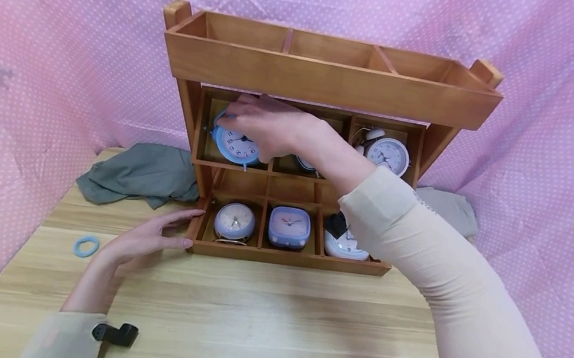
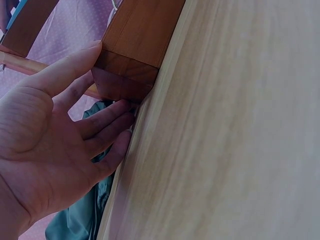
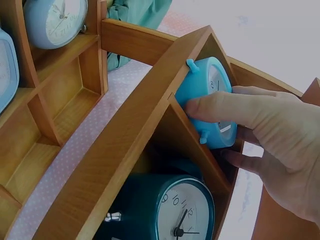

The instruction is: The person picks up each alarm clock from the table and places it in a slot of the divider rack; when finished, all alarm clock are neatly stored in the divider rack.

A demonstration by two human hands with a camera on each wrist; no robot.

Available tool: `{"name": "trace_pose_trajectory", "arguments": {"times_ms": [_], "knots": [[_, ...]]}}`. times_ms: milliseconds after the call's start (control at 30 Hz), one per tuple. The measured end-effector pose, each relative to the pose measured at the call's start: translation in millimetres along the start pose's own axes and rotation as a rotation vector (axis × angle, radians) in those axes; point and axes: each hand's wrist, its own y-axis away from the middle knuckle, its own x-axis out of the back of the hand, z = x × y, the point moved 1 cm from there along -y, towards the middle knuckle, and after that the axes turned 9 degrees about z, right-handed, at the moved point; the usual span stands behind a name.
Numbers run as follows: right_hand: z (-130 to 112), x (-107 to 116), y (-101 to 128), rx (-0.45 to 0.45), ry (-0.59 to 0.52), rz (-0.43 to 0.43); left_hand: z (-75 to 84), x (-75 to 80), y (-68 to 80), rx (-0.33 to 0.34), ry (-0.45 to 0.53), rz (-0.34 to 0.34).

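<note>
My right hand (image 1: pixel 272 124) grips a light blue alarm clock (image 1: pixel 234 147) in the left compartment of the shelf's middle tier. In the right wrist view the thumb lies on the clock's blue casing (image 3: pixel 191 89), with other fingers round its far side, partly hidden. Down at the lower left corner of the wooden shelf (image 1: pixel 326 79), my left hand (image 1: pixel 142 239) touches the frame with fingers spread and fairly straight. The left wrist view shows its thumb (image 2: pixel 75 67) against the wooden corner (image 2: pixel 132 67). A dark teal clock (image 3: pixel 145 205) occupies the neighbouring middle compartment.
A white twin-bell clock (image 1: pixel 388 154) sits at the middle tier's right. The bottom tier holds a round lavender clock (image 1: pixel 235 220), a square one (image 1: pixel 289 227) and a white one (image 1: pixel 345 247), partly covered by my sleeve. A blue ring (image 1: pixel 87 239) and green cloth (image 1: pixel 142 176) lie left.
</note>
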Motion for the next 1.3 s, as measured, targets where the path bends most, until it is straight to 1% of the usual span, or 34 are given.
{"name": "trace_pose_trajectory", "arguments": {"times_ms": [167, 267, 433, 967, 1067, 1300], "knots": [[1.1, 0.7, -0.3, 0.017, -0.008, 0.025, -1.8, -1.3, -0.7, -0.006, -0.003, 0.005], [0.5, 1.1, -1.3, 0.044, 0.0, 0.048, -2.3, -1.5, -0.7, -0.007, -0.006, 0.007], [-2.3, -0.1, -4.8, 0.074, 0.017, 0.073, -2.2, -1.6, -0.1, 0.004, 0.002, 0.003], [-6.5, -5.2, -6.7, 0.002, 0.027, -0.003, -1.5, -1.8, 0.1, 0.012, -0.001, 0.002], [-5.5, -6.0, -5.6, 0.009, 0.016, 0.012, -1.8, -1.9, 0.2, 0.015, 0.0, 0.001], [-0.9, -1.9, 2.3, 0.006, -0.052, 0.041, -1.7, -1.4, -0.8, 0.013, -0.002, 0.002]]}}
